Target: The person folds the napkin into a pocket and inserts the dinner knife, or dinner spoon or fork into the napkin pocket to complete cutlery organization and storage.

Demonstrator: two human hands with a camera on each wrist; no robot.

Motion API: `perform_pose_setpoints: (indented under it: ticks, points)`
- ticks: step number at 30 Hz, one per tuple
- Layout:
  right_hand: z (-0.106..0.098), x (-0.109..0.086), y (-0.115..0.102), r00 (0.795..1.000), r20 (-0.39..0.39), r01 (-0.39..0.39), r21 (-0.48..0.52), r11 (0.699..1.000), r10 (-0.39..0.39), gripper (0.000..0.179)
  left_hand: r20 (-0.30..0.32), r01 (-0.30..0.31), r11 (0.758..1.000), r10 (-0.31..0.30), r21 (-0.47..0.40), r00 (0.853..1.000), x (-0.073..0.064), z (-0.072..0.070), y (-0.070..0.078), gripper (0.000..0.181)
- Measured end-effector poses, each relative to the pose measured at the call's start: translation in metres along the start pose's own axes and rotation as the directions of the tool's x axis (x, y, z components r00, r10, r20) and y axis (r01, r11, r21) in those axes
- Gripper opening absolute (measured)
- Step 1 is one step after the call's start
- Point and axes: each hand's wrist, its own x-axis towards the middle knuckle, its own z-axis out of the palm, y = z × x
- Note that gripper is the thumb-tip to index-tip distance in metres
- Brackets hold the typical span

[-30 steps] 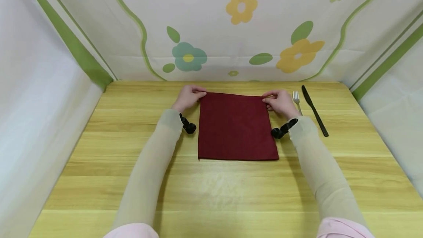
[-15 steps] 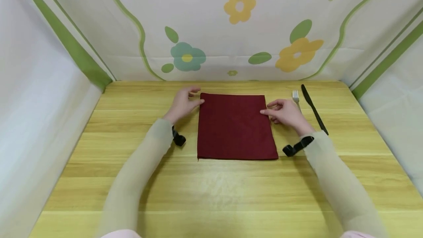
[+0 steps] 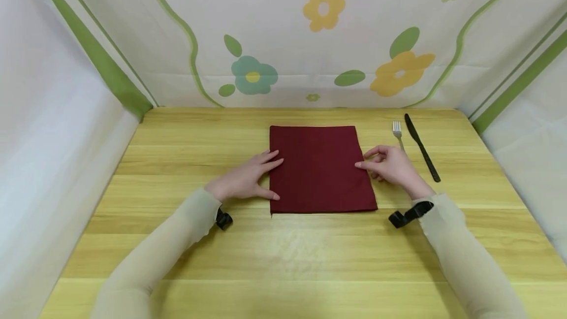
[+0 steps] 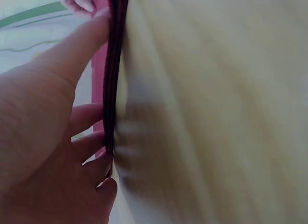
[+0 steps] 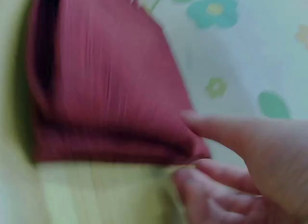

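A folded dark red cloth napkin (image 3: 319, 171) lies flat as a near square on the table; its stacked layers show along the edge in the left wrist view. My left hand (image 3: 245, 177) rests over the napkin's left edge, fingers spread and fairly straight, fingertips and thumb on the fabric. At the opposite edge is my right hand (image 3: 390, 165): its thumb reaches over the napkin, while the other fingers bend loosely beside the edge. The right wrist view is blurred, with the thumb touching the napkin near a corner.
A fork (image 3: 397, 134) and a black knife (image 3: 423, 147) lie to the right of the napkin, the fork close behind my right hand. White flowered fabric (image 3: 292, 38) hangs behind the wooden table (image 3: 292, 260) and at both sides.
Both hands have left the napkin's far corners and come toward me along its side edges. The left hand's fingers have spread onto the cloth. The napkin has barely moved.
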Motion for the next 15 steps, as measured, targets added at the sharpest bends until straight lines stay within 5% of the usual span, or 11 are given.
perform_pose_setpoints:
  ticks: [5, 12, 15]
  points:
    - [0.001, -0.034, -0.003, 0.992, 0.126, 0.008, -0.004, 1.000, -0.007, 0.059, -0.018, -0.017, 1.000, 0.017, 0.014, 1.000, -0.007, 0.007, -0.001, 0.112]
    - [0.006, -0.059, 0.010, 0.997, 0.072, 0.017, -0.003, 1.000, -0.017, 0.044, -0.039, -0.003, 1.000, 0.001, -0.031, 0.999, -0.006, 0.008, -0.001, 0.110]
    - [0.010, -0.066, 0.008, 0.997, 0.079, -0.009, 0.016, 1.000, 0.008, 0.047, -0.109, 0.021, 0.995, -0.032, -0.102, 0.994, 0.001, -0.002, -0.002, 0.097]
